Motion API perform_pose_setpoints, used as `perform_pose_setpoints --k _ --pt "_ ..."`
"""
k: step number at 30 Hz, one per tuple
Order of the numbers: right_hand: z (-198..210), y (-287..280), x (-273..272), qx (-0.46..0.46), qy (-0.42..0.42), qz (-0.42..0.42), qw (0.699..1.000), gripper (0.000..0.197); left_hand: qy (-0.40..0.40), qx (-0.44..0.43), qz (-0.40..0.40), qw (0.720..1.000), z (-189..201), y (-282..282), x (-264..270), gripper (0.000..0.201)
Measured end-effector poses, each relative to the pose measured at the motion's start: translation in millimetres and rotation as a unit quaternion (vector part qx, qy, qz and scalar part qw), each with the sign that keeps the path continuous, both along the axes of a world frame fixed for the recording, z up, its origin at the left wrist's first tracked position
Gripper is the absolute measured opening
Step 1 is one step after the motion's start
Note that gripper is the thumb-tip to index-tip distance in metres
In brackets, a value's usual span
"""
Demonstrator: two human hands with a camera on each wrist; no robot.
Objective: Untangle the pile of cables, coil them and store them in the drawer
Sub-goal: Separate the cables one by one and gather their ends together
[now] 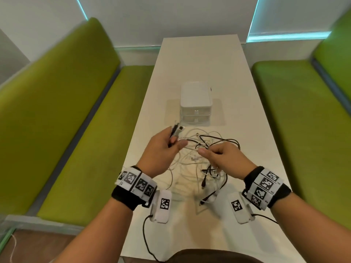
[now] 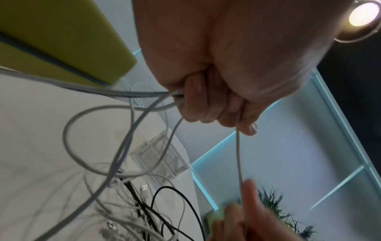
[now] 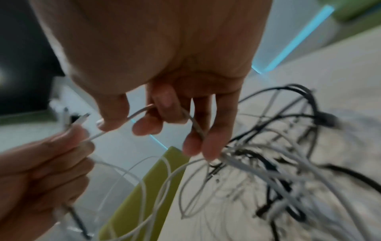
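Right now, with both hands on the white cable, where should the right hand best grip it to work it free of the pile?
Judging by the taut span from the left hand, the right hand should pinch the white cable where it enters the cable pile, coming from above, since lower loops cross black cables there.

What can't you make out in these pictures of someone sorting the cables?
- How many cables are in the cable pile: strands overlap in the head view, and motion blur smears them in the right wrist view.
- What the drawer unit holds: both drawers are closed and too small to see into.
- Connector types at the left hand: tips are tiny and blurred.
- Where the white cable ends past the right hand: it vanishes into the tangle.
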State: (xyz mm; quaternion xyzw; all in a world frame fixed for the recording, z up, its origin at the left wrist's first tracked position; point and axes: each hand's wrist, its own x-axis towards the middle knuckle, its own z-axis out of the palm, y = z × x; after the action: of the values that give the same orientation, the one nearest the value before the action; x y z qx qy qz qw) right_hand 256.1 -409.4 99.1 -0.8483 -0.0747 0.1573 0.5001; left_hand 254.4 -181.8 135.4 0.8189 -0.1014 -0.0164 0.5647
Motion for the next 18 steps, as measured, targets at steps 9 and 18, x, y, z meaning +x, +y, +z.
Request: perform_pose_setpoints --k 9,18 --pt "-8.8 -1.5 3.2 -0.133 -0.059 -0.015 0.989 0.024 0.015 0.373 -0.015 0.927 -18.6 13.0 -7.3 0.023" --pt "8.3 5.9 7.8 -0.153 -0.131 0.002 0.979 0.066 -0.008 0.190 -0.014 0.982 1.9 -12.4 -7.9 0.034"
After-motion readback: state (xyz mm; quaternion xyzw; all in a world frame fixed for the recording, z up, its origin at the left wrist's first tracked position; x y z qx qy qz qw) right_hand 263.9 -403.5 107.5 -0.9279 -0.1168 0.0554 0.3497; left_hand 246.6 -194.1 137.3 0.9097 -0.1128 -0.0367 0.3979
